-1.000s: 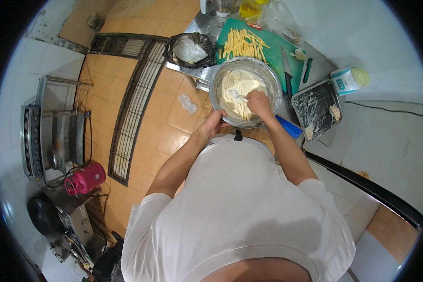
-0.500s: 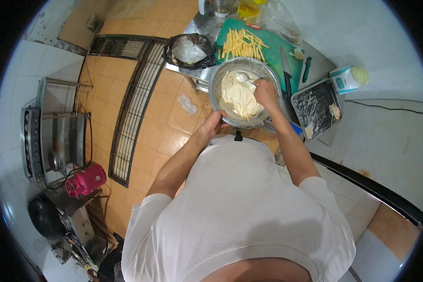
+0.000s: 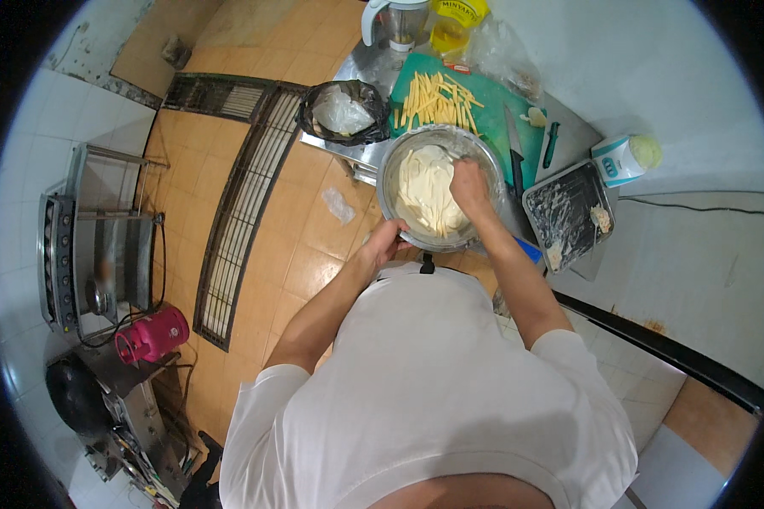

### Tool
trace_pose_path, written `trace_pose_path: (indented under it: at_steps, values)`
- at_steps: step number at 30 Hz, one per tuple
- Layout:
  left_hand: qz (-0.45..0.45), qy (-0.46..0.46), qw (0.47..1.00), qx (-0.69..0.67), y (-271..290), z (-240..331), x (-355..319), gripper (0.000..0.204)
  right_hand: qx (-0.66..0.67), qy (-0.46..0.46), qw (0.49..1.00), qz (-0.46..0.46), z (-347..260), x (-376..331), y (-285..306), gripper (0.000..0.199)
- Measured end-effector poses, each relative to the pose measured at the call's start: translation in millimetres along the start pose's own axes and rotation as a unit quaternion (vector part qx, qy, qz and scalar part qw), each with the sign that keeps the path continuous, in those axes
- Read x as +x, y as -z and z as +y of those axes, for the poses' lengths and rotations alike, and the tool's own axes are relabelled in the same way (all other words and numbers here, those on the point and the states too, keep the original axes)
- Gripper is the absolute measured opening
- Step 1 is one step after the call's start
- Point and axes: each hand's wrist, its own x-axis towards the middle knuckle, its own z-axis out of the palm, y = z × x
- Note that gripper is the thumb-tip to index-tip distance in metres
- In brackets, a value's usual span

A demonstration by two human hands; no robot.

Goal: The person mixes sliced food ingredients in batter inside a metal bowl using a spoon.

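Note:
A round metal bowl (image 3: 403, 157) stands on the counter in front of me, filled with pale potato sticks coated in white batter or flour (image 3: 424, 191). My left hand (image 3: 384, 244) grips the bowl's near rim. My right hand (image 3: 469, 182) is down inside the bowl among the coated sticks, fingers curled into them. Beyond the bowl, raw cut potato sticks (image 3: 435, 98) lie on a green cutting board (image 3: 492, 110).
A knife (image 3: 513, 153) and a green peeler (image 3: 551, 144) lie on the board. A floured dark tray (image 3: 567, 214) sits at right, a small container (image 3: 624, 158) behind it. A black bag-lined bin (image 3: 342, 112), a blender jug (image 3: 396, 22), floor grate (image 3: 239, 208), stove (image 3: 93, 242).
My right hand has moved from the bowl's near right side up toward its far right side, stirring the coated sticks. The left hand stays on the rim.

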Motion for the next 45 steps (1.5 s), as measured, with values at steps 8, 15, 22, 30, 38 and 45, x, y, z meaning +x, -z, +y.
trace_pose_path:
  at_steps: [8, 15, 22, 30, 38, 45]
  values:
    - [0.003, 0.006, 1.000, 0.017, -2, 4, -7, 0.047, -0.071, -0.027, 0.996, -0.048, -8, -11, 19, 0.016]
    - [0.010, 0.017, 1.000, 0.011, -1, 2, -4, 0.046, -0.088, 0.016, 0.991, -0.095, 6, -19, 35, 0.016]
    - [0.011, 0.019, 1.000, 0.008, -8, 7, -15, 0.047, -0.140, -0.027, 0.986, -0.088, 4, -34, 39, 0.018]
    - [-0.027, 0.013, 0.999, -0.014, -4, 4, -7, 0.045, -0.075, -0.005, 0.981, -0.179, 3, -47, 27, 0.016]
    - [-0.037, 0.037, 0.999, -0.004, 9, -4, 6, 0.051, -0.122, 0.076, 0.940, -0.308, 8, -43, 50, 0.015]
    - [-0.003, -0.009, 1.000, 0.008, 1, -1, -8, 0.055, -0.150, 0.021, 0.963, -0.223, -18, -68, 47, 0.017]
